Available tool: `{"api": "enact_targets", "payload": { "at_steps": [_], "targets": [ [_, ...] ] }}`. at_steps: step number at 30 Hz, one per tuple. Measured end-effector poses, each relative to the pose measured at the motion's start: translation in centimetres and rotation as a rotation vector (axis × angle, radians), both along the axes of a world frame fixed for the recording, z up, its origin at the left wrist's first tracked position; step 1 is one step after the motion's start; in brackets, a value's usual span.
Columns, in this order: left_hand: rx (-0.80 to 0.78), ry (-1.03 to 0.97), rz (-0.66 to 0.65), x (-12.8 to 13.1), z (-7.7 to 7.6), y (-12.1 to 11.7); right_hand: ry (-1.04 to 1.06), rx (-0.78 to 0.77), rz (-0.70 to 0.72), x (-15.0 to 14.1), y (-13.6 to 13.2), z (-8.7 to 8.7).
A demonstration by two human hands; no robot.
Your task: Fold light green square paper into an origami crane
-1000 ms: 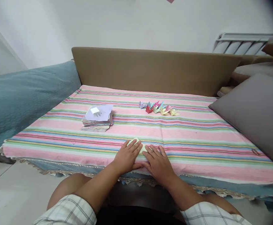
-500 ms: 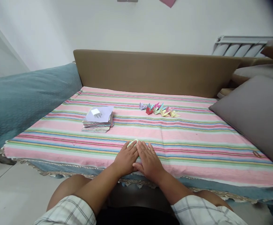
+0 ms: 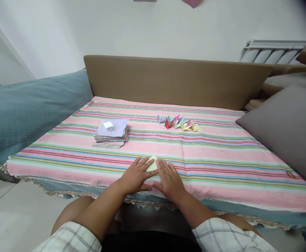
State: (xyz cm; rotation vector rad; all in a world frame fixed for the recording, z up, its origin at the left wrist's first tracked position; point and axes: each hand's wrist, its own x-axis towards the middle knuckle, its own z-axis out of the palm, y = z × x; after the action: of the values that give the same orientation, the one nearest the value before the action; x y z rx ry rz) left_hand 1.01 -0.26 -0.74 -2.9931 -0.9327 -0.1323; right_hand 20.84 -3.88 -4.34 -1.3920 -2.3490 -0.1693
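A small piece of pale green paper (image 3: 153, 164), folded to a point at the top, lies on the striped cloth close to the front edge. My left hand (image 3: 137, 175) rests flat on its left part with the fingers spread. On the paper's right side lies my right hand (image 3: 169, 178), palm down, its fingers stretched out and the thumb apart. Both hands cover part of the paper, so its full outline is hidden.
A stack of square paper (image 3: 110, 140) with a white plug adapter (image 3: 109, 125) on top stands left of centre. Several folded paper cranes (image 3: 177, 123) sit farther back. A grey cushion (image 3: 284, 122) is at right, a blue-covered armrest (image 3: 37, 105) at left.
My left hand has slid left and its fingers have spread, so more of the green paper shows between the hands. My right hand has barely moved.
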Motion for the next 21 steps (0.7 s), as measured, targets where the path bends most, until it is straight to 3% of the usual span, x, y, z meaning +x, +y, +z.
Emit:
{"api": "enact_targets", "payload": {
  "at_steps": [13, 21],
  "targets": [
    [-0.038, -0.034, 0.124, -1.5, 0.2, -0.7, -0.017, -0.007, -0.012, 0.0, -0.2, 0.1],
    [-0.03, -0.072, 0.279, -2.9, 0.4, -0.7, -0.022, -0.009, -0.015, 0.0, -0.1, 0.0]
  ]
}}
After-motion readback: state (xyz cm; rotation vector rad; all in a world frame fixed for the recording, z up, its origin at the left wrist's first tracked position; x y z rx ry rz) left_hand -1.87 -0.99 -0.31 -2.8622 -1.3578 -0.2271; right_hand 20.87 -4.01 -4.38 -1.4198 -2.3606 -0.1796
